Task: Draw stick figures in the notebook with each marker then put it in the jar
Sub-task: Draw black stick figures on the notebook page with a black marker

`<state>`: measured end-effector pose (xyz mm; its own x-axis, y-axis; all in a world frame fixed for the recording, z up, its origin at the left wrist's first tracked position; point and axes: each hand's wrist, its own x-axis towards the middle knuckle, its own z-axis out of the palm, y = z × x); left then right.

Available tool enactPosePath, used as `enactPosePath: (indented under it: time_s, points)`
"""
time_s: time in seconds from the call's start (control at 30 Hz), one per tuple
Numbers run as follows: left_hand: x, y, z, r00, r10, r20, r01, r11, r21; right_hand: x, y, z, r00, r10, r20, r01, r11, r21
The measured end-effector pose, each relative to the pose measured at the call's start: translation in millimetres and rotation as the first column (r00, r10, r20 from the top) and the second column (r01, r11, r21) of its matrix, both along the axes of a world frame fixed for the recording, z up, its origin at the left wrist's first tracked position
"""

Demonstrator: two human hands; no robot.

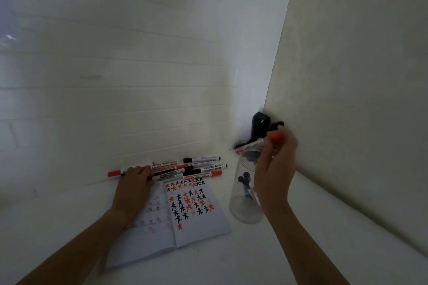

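An open notebook point(196, 222) lies on the white surface, its right page covered with several red and black stick figures. Behind it lies a row of several red and black markers point(196, 169). My left hand point(133, 188) rests on the left page, with its fingers on the left end of that row. My right hand point(275, 169) holds a red marker point(254, 143) nearly level above the mouth of a clear jar point(243, 203). The jar stands right of the notebook and holds some markers.
White brick wall close behind the markers; a plain wall runs along the right side. A black object point(261, 122) sits in the corner behind the jar. The white surface extends in front of and to the left of the notebook.
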<state>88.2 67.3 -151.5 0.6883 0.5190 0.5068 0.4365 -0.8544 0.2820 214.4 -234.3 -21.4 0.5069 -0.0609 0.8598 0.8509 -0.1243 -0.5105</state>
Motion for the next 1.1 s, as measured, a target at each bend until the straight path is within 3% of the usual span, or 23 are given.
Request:
enactPosePath:
  time_s: [0.27, 0.37, 0.43, 0.5, 0.57, 0.63, 0.7, 0.8, 0.9, 0.97, 1.1]
  points:
    - [2, 1, -6, 0.991, -0.109, 0.081, 0.118, 0.986, -0.119, 11, 1, 2, 0.964, -0.181, 0.194, 0.206, 0.972, -0.116]
    - [2, -2, -4, 0.985, -0.147, 0.09, 0.154, 0.985, -0.082, 15, 3, -3, 0.965, -0.196, 0.176, 0.241, 0.926, -0.29]
    - [-1, -5, -2, 0.977, -0.175, 0.125, 0.184, 0.981, -0.061, 16, 3, -8, 0.969, -0.208, 0.131, 0.246, 0.836, -0.49]
    - [-5, -8, -1, 0.967, -0.201, 0.159, 0.207, 0.978, -0.021, 16, 2, -10, 0.948, -0.265, 0.178, 0.312, 0.648, -0.695]
    - [-9, -11, 1, 0.951, -0.222, 0.217, 0.226, 0.974, 0.004, 16, 0, -5, 0.942, -0.282, 0.185, 0.307, 0.493, -0.814]
    - [-12, -16, 6, 0.926, -0.224, 0.304, 0.242, 0.97, -0.024, 17, 0, -1, 0.958, -0.256, 0.132, 0.237, 0.436, -0.868]
    - [-15, -22, 13, 0.893, -0.212, 0.398, 0.263, 0.962, -0.078, 16, 0, 3, 0.968, -0.229, 0.103, 0.199, 0.451, -0.87]
    - [-20, -30, 22, 0.842, -0.235, 0.485, 0.336, 0.933, -0.132, 2, -1, -1, 0.962, -0.198, 0.19, 0.274, 0.654, -0.705]
    - [-23, -36, 23, 0.813, -0.279, 0.511, 0.441, 0.868, -0.228, -30, 11, -25, 0.931, -0.101, 0.351, 0.296, 0.771, -0.563]
    - [-25, -42, 21, 0.8, -0.31, 0.513, 0.497, 0.821, -0.28, -52, 25, -51, 0.937, 0.053, 0.345, 0.187, 0.757, -0.626]
    - [-30, -51, 13, 0.811, -0.327, 0.486, 0.509, 0.804, -0.308, -74, 49, -110, 0.981, 0.143, 0.132, 0.028, 0.568, -0.823]
